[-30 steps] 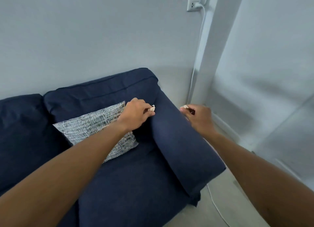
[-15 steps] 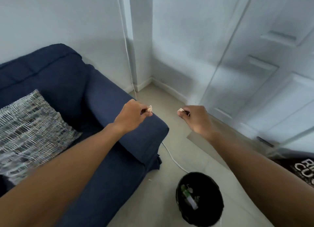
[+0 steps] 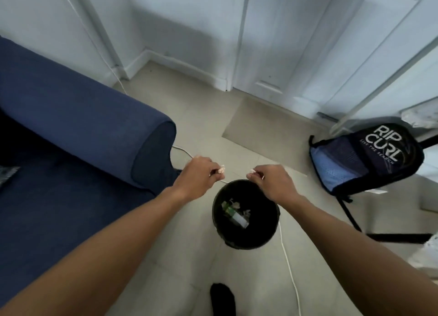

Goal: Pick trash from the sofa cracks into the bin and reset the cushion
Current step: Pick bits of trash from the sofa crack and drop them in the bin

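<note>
Both hands have swung off the sofa armrest and now sit over the bin; view has turned right, cushion nearly out of frame. Left hand (image 3: 198, 174) is pinched shut on a small pale scrap (image 3: 221, 171), held just past the bin's far-left rim. Right hand (image 3: 272, 180) is pinched shut on a second pale scrap (image 3: 251, 171), above the far rim of the bin (image 3: 216, 223).

Bin stands on the floor between the sofa (image 3: 71, 126) and a backpack (image 3: 365, 159), with wrappers already inside. White cable (image 3: 288, 261) runs along the floor beside and behind it.

Handling, my read: scraps look like crumpled paper, so near weightless, soft, not fragile. A fingertip pinch anywhere works. They may drift or cling to skin on release, so drop from low over the opening.

Orientation: too small and crumpled to give a long axis; each pokes out of its pinch toward the other hand. Bin mouth faces up.

Cushion reset isn't done yet.
</note>
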`<state>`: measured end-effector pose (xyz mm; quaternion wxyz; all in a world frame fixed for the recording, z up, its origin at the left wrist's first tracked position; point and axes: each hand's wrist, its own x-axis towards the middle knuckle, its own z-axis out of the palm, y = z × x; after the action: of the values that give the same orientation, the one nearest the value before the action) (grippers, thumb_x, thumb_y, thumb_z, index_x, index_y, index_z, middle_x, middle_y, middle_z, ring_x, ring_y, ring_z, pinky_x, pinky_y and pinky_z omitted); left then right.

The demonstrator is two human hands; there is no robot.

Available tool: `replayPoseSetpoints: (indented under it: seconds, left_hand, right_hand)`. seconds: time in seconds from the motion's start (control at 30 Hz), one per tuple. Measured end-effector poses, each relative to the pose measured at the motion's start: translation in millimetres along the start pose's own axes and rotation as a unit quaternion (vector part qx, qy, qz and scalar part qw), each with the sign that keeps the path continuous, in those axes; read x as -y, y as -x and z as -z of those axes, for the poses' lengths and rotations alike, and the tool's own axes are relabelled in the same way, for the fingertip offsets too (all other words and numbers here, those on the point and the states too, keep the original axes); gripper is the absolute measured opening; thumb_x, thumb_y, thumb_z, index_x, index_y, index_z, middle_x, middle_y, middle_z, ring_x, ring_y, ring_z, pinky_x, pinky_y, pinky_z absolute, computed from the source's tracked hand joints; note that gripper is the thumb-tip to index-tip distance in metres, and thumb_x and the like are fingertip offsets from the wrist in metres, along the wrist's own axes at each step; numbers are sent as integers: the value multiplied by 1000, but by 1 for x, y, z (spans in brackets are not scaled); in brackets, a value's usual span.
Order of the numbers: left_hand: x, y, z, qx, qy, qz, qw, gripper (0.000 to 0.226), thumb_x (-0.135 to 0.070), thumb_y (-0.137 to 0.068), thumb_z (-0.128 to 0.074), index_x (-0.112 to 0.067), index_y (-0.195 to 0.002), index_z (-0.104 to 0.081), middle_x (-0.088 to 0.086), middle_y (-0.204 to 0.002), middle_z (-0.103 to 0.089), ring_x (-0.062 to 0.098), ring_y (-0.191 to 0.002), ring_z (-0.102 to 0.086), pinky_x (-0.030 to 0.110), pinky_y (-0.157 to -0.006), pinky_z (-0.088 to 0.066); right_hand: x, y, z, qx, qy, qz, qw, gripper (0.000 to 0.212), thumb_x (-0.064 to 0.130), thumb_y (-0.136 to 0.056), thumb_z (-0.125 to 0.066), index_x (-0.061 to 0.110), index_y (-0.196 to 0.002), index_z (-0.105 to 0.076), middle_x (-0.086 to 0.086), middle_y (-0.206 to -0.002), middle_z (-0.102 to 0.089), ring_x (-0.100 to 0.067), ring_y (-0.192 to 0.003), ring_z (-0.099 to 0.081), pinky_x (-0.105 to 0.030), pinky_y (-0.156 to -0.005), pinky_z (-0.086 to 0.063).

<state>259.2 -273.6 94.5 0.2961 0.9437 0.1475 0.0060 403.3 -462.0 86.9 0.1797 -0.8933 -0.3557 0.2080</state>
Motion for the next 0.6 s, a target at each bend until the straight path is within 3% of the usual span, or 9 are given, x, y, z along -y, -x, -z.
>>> replayPoseSetpoints:
  seconds: [0.17,0.23,0.27,0.3,0.33,0.4,0.5,0.57,0.6]
  left_hand:
    - [-7,1,-62,54,4,13,998,23,-35,-92,-65,-12,-88,-72,4,-80,-63,25,-81,-52,40,-75,-45]
    - [-9,0,-76,67,-2,21,998,24,-35,-92,-65,-12,-91,-73,5,-83,-64,25,-84,-53,40,-76,-45]
    - [-10,-2,-81,71,-3,21,997,24,-34,-91,-65,-12,-90,-73,5,-83,-65,26,-85,-53,40,-77,-45]
    - [-11,-4,-87,74,-3,19,997,24,-34,-91,-65,-11,-89,-73,5,-83,-65,26,-86,-53,41,-77,-46]
    - [-12,-5,-91,77,-5,17,997,24,-34,-91,-65,-12,-89,-73,5,-83,-65,26,-86,-53,41,-78,-46]
    - [-14,-8,-99,92,-13,22,995,23,-35,-92,-64,-13,-93,-73,4,-86,-65,24,-90,-52,39,-80,-44]
    - [-19,-12,-109,116,-25,26,993,26,-41,-93,-61,-17,-97,-71,1,-92,-64,24,-98,-52,36,-81,-43]
    - [-20,-14,-116,147,-60,36,987,47,-54,-89,-60,-20,-120,-63,3,-110,-66,27,-111,-50,39,-88,-44]
    - [-19,-14,-120,175,-86,49,980,68,-63,-85,-58,-21,-137,-50,4,-127,-60,29,-121,-45,43,-94,-43]
  right_hand:
    - [-48,19,-39,29,-21,-60,998,28,45,-94,-61,22,-78,-67,6,-73,-65,-21,-76,-64,-26,-54,-34]
    - [-62,21,-49,55,-12,-75,996,27,54,-91,-60,30,-103,-65,0,-100,-69,-26,-101,-65,-28,-64,-43]
    - [-68,23,-54,83,14,-84,993,50,63,-87,-58,34,-128,-54,-4,-129,-62,-31,-122,-56,-35,-79,-49]
    - [-74,24,-58,116,42,-101,987,79,73,-83,-55,34,-148,-33,-7,-154,-40,-35,-141,-37,-47,-99,-45]
    - [-78,26,-59,131,62,-116,983,98,81,-79,-52,35,-156,-13,-7,-166,-15,-36,-150,-16,-56,-111,-31]
    - [-82,28,-60,138,73,-118,981,113,89,-72,-47,36,-157,5,-4,-168,10,-34,-153,9,-62,-118,-9]
    - [-88,30,-57,136,77,-102,982,119,92,-68,-47,36,-157,9,-4,-167,17,-32,-152,17,-63,-118,1]
    - [-91,29,-56,136,76,-102,982,122,93,-66,-47,35,-157,9,-3,-167,17,-31,-152,17,-63,-117,3]
    - [-92,29,-56,136,76,-102,983,123,93,-65,-48,35,-157,9,-3,-167,17,-31,-152,18,-63,-117,4]
